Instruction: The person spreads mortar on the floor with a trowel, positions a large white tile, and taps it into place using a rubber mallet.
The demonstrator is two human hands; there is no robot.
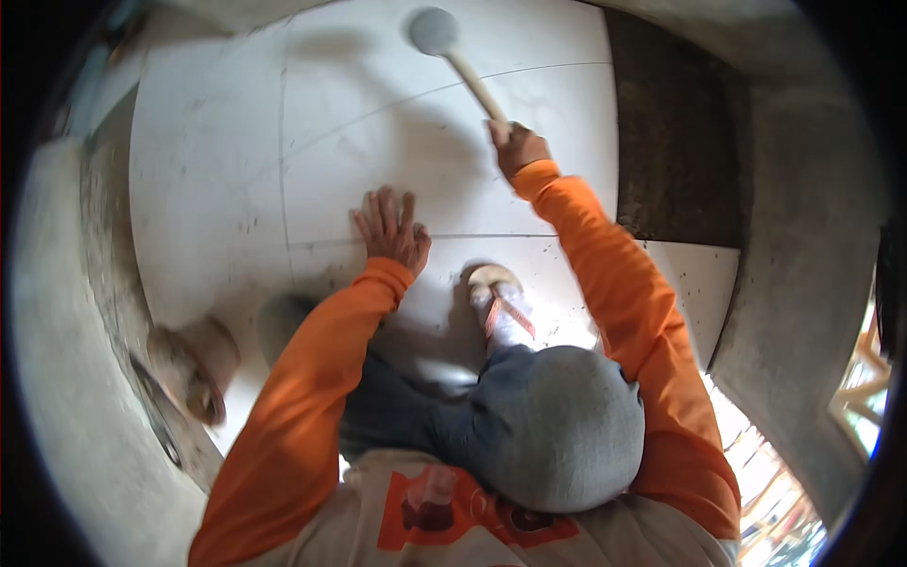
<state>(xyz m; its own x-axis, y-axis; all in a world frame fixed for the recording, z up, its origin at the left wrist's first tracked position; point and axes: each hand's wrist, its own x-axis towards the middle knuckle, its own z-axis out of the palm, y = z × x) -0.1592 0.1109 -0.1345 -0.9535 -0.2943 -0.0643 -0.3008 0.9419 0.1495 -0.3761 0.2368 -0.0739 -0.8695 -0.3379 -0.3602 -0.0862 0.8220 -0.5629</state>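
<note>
My right hand (pixel 520 148) is wrapped round the pale handle of a mallet (pixel 475 85). Its round grey head is raised above the far part of the floor, slightly blurred, and casts a shadow on the tiles. My left hand (pixel 389 225) lies with fingers spread on a large white floor tile (pixel 350 189), close to the joint along that tile's near edge. Thin joint lines separate this tile from the white ones around it, and small dark specks dot the surfaces.
Beside the tiles on the right runs a dark, untiled strip (pixel 675 142). A dirty bucket (pixel 200 364) stands at the lower left near the wall. Grey walls (pixel 803 246) rise on both sides. My sandalled foot (pixel 501 300) rests on a near tile.
</note>
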